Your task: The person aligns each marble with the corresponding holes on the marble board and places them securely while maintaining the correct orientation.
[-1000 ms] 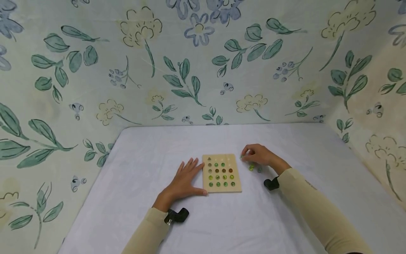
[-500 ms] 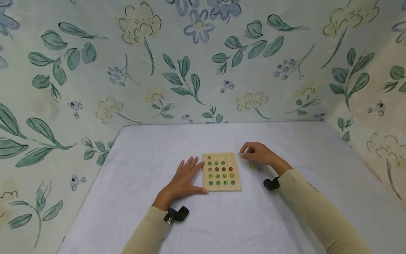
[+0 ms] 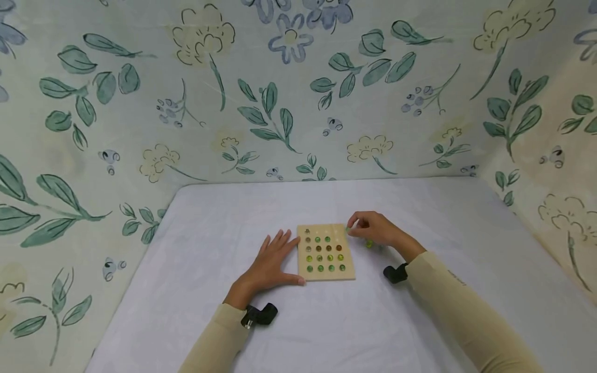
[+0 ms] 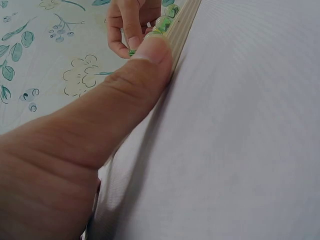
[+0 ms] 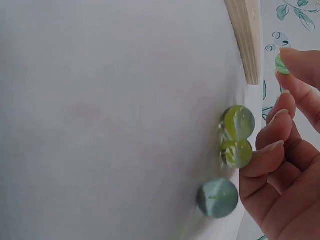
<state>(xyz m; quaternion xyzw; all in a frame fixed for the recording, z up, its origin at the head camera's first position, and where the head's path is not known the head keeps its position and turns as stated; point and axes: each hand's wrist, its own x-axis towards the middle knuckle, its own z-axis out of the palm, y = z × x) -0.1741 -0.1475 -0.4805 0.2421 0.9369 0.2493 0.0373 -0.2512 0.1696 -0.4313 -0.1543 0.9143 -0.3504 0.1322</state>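
A square wooden board (image 3: pixel 326 275) lies on the white cloth, with several glass marbles (image 3: pixel 320 268) seated in rows on it. My left hand (image 3: pixel 268 267) rests along the board's left side, fingers spread, thumb at the near left corner. In the left wrist view that thumb (image 4: pixel 125 95) presses against the board's edge (image 4: pixel 182 35). Between thumb and index finger my right hand (image 3: pixel 377 228) pinches a green marble (image 5: pixel 282 64), close to the board's far right corner. Its other fingers are curled.
Two yellow-green marbles (image 5: pixel 237 122) and a pale blue-green marble (image 5: pixel 218 198) lie on the cloth under the right hand, right of the board. A black wrist camera (image 3: pixel 395 273) sits on the right sleeve. Floral fabric (image 3: pixel 289 103) hangs behind the table.
My right hand has shifted left with the green marble, from beside the board to its far right corner. The left hand stays in place on the board.
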